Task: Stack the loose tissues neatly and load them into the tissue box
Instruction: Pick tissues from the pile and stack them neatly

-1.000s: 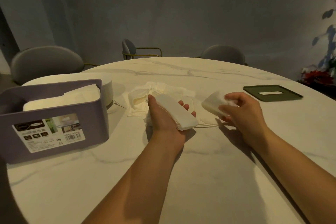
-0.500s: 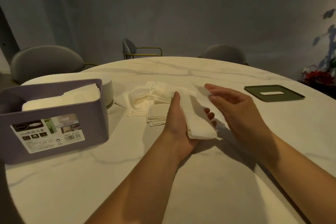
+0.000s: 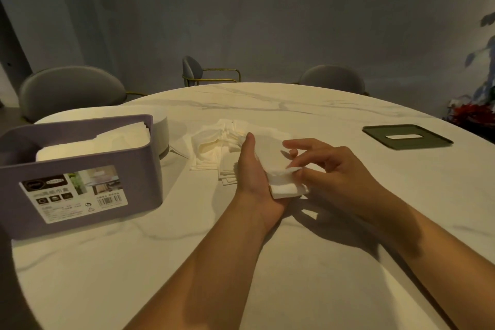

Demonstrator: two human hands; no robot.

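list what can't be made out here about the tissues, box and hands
Head view: how full the tissue box is; its front wall hides the inside.
Head view: the label print is too small and blurred.
Head view: the left hand and its folded tissues cover part of the loose pile.
Head view: the white round thing behind the box is mostly hidden.

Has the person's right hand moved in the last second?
Yes. The right hand has shifted left, away from the green lid on the table, and now pinches the tissue stack held in the left hand.
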